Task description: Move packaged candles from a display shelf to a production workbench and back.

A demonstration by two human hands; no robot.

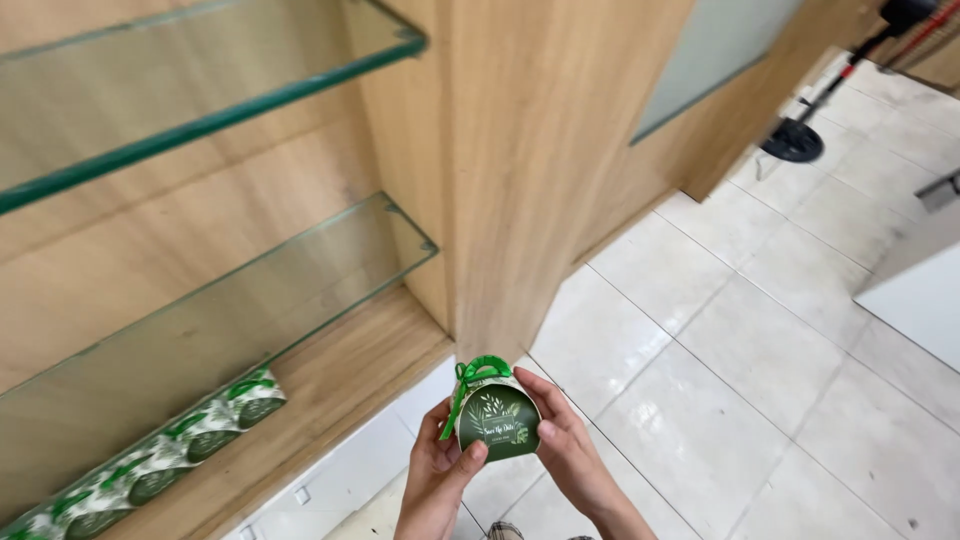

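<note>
Beside the wooden cabinet point(520, 170), the left hand point(437, 470) and right hand point(567, 447) together grip a small green ribboned gift box point(496, 418).

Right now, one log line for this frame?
left hand: holds green gift box | right hand: holds same box | box: green ribbon on top | wooden shelf: row of matching boxes | floor: tiled

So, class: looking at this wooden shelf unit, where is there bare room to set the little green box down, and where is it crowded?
The wooden bottom shelf is bare from the end of the row of green boxes to the upright wooden panel. Both glass shelves, the lower and the upper, look bare. It is crowded at the bottom shelf's left, where the boxes sit packed. Both hands, left and right, hold the green box.
</note>
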